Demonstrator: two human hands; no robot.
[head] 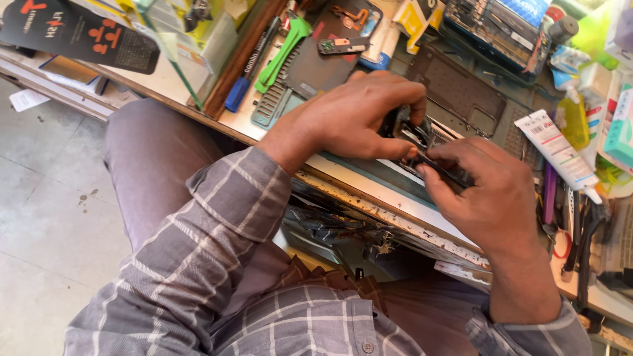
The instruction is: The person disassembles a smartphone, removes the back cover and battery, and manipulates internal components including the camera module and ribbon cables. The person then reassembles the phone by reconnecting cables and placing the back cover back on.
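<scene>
Table (369,188): my long work table, full of tools.
Mat (461,92): dark and flat, behind my hands.
My left hand (356,115): curled tight over the top of the phone.
My right hand (491,191): pinching the phone's near end.
Phone (422,142): small, dark, opened up, held between both hands above the table edge.
Green tool (283,53): lying far off, untouched.

glossy green plastic tool (282,56), worn wooden bench edge (382,212)
</scene>
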